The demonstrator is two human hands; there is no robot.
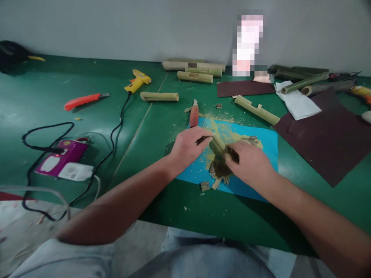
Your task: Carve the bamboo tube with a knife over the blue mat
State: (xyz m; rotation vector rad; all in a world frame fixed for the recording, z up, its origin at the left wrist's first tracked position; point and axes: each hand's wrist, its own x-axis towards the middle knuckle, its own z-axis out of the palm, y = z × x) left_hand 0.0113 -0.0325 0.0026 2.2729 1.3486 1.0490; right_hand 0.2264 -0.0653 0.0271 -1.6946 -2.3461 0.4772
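Observation:
A short bamboo tube [219,142] is held slantwise between my two hands, over a blue sheet [262,135] strewn with pale shavings. My left hand [189,146] is closed at the tube's far end; a small dark piece shows by its fingers, its kind unclear. Curled around the nearer part of the tube is my right hand [251,160], with something dark brown, perhaps sandpaper, at its fingers. Below them lies a heap of brownish dust [218,169]. Just beyond my left hand rests a red-handled cutter knife [194,114].
Several cut bamboo tubes [195,77] lie along the back. Dark brown sheets [327,143] and white paper [298,102] are at right. To the left are a yellow glue gun [136,82], an orange-red cutter [85,101] and a purple power strip [69,152] with trailing cords.

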